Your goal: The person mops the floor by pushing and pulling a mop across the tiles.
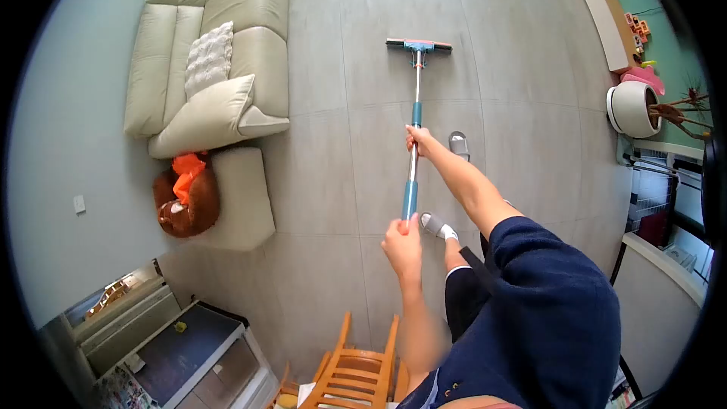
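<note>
A sponge mop [421, 47] with a blue head and a silver pole with blue grips reaches forward from me, its head flat on the grey tiled floor. My left hand [401, 248] is closed around the near end of the handle, by the lower blue grip. Farther along the pole, my right hand [418, 141] is wrapped round the metal part just below the upper blue grip. My feet, in grey slippers [458, 144], stand to the right of the pole.
A beige sofa [246, 4] with cushions and a footrest [246, 197] bearing a brown plush toy [198, 208] lines the left. Wooden chairs [360, 375] and a dark-topped cabinet [189, 348] are near me. At right stand a white plant pot [630, 108] and a low bench [602, 11].
</note>
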Demonstrator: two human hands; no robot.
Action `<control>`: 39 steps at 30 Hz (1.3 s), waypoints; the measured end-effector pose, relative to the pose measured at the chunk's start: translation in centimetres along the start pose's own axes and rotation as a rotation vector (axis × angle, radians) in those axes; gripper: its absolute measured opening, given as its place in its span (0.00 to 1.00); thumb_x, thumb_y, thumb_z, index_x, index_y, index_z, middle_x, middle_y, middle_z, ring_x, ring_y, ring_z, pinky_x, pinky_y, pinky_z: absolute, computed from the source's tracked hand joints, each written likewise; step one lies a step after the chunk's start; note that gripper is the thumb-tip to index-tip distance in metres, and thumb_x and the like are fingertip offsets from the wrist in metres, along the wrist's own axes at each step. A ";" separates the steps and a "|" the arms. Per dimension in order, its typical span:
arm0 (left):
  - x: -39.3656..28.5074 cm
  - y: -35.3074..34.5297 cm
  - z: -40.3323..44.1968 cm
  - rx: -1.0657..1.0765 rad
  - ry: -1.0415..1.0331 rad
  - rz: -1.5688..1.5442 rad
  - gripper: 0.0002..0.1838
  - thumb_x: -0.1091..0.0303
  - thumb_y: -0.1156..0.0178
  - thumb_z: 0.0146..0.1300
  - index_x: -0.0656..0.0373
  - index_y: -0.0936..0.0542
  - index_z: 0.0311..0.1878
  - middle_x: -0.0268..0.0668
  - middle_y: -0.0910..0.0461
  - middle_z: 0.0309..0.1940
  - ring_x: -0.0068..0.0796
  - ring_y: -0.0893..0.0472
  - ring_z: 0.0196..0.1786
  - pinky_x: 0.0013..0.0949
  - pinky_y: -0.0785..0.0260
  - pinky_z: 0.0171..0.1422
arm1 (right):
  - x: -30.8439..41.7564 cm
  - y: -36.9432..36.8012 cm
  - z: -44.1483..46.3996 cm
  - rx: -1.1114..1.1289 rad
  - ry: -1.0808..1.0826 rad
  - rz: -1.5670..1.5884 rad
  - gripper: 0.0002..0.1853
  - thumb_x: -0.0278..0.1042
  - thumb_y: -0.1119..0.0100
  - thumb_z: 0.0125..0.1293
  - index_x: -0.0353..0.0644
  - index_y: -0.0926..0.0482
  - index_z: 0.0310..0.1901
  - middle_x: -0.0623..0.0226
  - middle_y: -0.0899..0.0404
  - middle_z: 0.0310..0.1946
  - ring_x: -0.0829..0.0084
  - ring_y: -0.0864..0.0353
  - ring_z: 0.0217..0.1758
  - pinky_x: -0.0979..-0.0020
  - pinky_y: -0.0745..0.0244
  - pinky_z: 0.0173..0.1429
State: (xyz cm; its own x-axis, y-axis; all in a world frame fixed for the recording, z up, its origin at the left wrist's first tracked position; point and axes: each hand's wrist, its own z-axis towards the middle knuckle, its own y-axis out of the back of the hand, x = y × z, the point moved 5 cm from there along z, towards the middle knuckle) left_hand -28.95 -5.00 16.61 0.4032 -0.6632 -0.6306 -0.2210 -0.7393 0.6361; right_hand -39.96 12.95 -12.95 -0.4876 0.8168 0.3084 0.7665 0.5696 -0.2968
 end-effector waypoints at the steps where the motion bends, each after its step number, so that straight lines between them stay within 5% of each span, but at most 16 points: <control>1: 3.8 -0.9 -1.7 0.070 0.004 -0.010 0.18 0.58 0.41 0.55 0.65 0.28 0.23 0.45 0.29 0.14 0.38 0.32 0.16 0.39 0.38 0.25 | -2.3 1.6 -1.5 0.005 0.047 -0.141 0.18 0.44 0.48 0.62 0.45 0.37 0.19 0.70 0.38 0.10 0.74 0.38 0.09 0.71 0.43 0.11; 8: 18.2 -2.5 -19.2 0.403 0.312 0.221 0.19 0.54 0.42 0.55 0.64 0.28 0.28 0.52 0.25 0.23 0.52 0.23 0.31 0.43 0.34 0.33 | -20.5 14.8 -9.2 -0.322 0.221 -0.638 0.16 0.35 0.50 0.56 0.39 0.32 0.13 0.62 0.33 0.06 0.68 0.30 0.07 0.66 0.36 0.12; 14: 7.5 -14.4 -1.2 0.368 0.077 -0.023 0.18 0.55 0.44 0.56 0.62 0.28 0.36 0.52 0.24 0.25 0.55 0.24 0.33 0.46 0.32 0.36 | 0.4 10.8 6.9 -0.143 0.353 -0.775 0.22 0.48 0.46 0.59 0.41 0.31 0.14 0.62 0.32 0.08 0.68 0.28 0.11 0.67 0.33 0.15; 17: 1.1 -20.2 6.8 0.701 0.283 -0.405 0.12 0.64 0.45 0.54 0.62 0.31 0.36 0.41 0.28 0.17 0.33 0.24 0.18 0.37 0.33 0.22 | 11.8 6.9 10.8 -0.149 0.290 -0.681 0.20 0.43 0.47 0.59 0.41 0.33 0.15 0.64 0.34 0.07 0.71 0.36 0.08 0.68 0.37 0.13; 20: 0.5 -25.2 8.6 0.630 0.103 -0.409 0.11 0.67 0.47 0.54 0.62 0.32 0.38 0.38 0.29 0.15 0.30 0.26 0.15 0.35 0.35 0.18 | 14.8 5.8 8.7 -0.163 0.322 -0.571 0.15 0.37 0.48 0.59 0.40 0.34 0.18 0.64 0.34 0.09 0.71 0.35 0.09 0.68 0.37 0.13; 22: 1.5 -25.0 7.6 0.358 -0.065 -0.234 0.10 0.70 0.49 0.53 0.62 0.32 0.38 0.36 0.30 0.14 0.26 0.29 0.11 0.32 0.39 0.14 | 11.9 8.0 7.5 -0.070 0.309 -0.633 0.15 0.38 0.47 0.59 0.41 0.34 0.19 0.65 0.34 0.09 0.71 0.33 0.09 0.68 0.36 0.14; 25: 6.2 -20.6 -0.5 0.691 0.313 -0.616 0.11 0.73 0.50 0.54 0.59 0.33 0.42 0.33 0.34 0.12 0.24 0.34 0.09 0.30 0.44 0.10 | 1.1 13.1 2.9 0.136 0.156 -0.590 0.15 0.41 0.48 0.60 0.45 0.33 0.19 0.69 0.34 0.10 0.72 0.32 0.12 0.71 0.35 0.16; 26: 11.4 -20.1 -2.9 0.617 0.152 -0.571 0.10 0.72 0.51 0.55 0.57 0.34 0.42 0.31 0.36 0.11 0.24 0.36 0.07 0.28 0.46 0.07 | -5.7 15.3 0.8 0.259 -0.001 -0.329 0.12 0.42 0.48 0.60 0.47 0.30 0.22 0.71 0.33 0.12 0.74 0.31 0.15 0.72 0.34 0.19; 27: 10.8 -15.0 -6.1 0.740 0.402 -0.624 0.10 0.71 0.49 0.55 0.58 0.34 0.41 0.31 0.36 0.11 0.24 0.36 0.06 0.28 0.46 0.07 | -8.9 13.3 -7.1 0.374 -0.197 -0.077 0.09 0.40 0.47 0.59 0.48 0.30 0.25 0.72 0.33 0.16 0.75 0.30 0.19 0.72 0.32 0.23; 28: 14.0 -12.7 -8.8 0.760 0.412 -0.604 0.10 0.70 0.48 0.55 0.58 0.32 0.40 0.32 0.35 0.09 0.25 0.36 0.05 0.28 0.45 0.09 | -12.1 12.5 -12.9 0.201 -0.366 -0.157 0.06 0.38 0.47 0.58 0.47 0.30 0.28 0.72 0.31 0.18 0.75 0.29 0.22 0.71 0.30 0.27; 29: 21.3 -12.4 -12.1 0.795 0.340 -0.484 0.10 0.68 0.47 0.55 0.58 0.32 0.40 0.32 0.33 0.10 0.27 0.30 0.10 0.29 0.39 0.15 | -18.1 13.7 -15.3 0.328 -0.483 0.205 0.06 0.35 0.49 0.59 0.45 0.30 0.28 0.71 0.32 0.17 0.74 0.30 0.20 0.69 0.30 0.26; 30: 23.1 -9.1 -15.6 0.927 0.666 -0.348 0.12 0.65 0.44 0.53 0.61 0.29 0.38 0.37 0.28 0.14 0.31 0.25 0.19 0.32 0.33 0.24 | -22.8 14.7 -17.0 0.240 -0.598 -0.024 0.08 0.34 0.50 0.59 0.42 0.30 0.26 0.67 0.32 0.16 0.69 0.30 0.18 0.67 0.31 0.23; 31: 24.5 -6.5 -16.7 0.743 0.297 0.025 0.13 0.63 0.42 0.50 0.63 0.26 0.33 0.42 0.25 0.19 0.36 0.22 0.27 0.34 0.32 0.33 | -27.2 15.6 -18.9 0.166 -0.732 -0.230 0.09 0.32 0.51 0.59 0.38 0.30 0.23 0.62 0.31 0.14 0.65 0.29 0.15 0.64 0.32 0.20; 33: 24.3 -4.4 -17.9 0.752 0.558 0.106 0.14 0.61 0.43 0.50 0.64 0.23 0.30 0.48 0.23 0.22 0.42 0.21 0.30 0.38 0.32 0.36 | -28.0 14.6 -20.8 0.094 -0.849 0.007 0.11 0.33 0.51 0.59 0.37 0.29 0.22 0.59 0.29 0.15 0.63 0.29 0.16 0.63 0.32 0.22; 37: 12.2 -15.1 -7.3 0.460 0.029 -0.050 0.16 0.60 0.48 0.57 0.65 0.27 0.24 0.44 0.27 0.14 0.42 0.22 0.21 0.37 0.34 0.26 | -12.1 16.6 -9.8 0.086 -0.225 -0.639 0.13 0.37 0.45 0.55 0.41 0.31 0.18 0.64 0.33 0.10 0.67 0.30 0.14 0.67 0.34 0.20; 39: 5.9 -23.0 -1.0 0.901 0.493 -0.343 0.11 0.69 0.49 0.55 0.60 0.33 0.19 0.38 0.34 0.05 0.30 0.33 0.04 0.32 0.44 0.07 | 0.1 15.6 -4.2 0.155 0.068 -0.573 0.22 0.50 0.48 0.59 0.42 0.29 0.16 0.65 0.29 0.12 0.69 0.28 0.17 0.67 0.34 0.21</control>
State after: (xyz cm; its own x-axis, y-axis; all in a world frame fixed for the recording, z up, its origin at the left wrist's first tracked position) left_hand -20.63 8.20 -1.29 0.8362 -0.4331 -0.3364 -0.5186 -0.8240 -0.2281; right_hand -26.32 21.54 -13.78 -0.7738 0.3706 0.5137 0.3167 0.9287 -0.1929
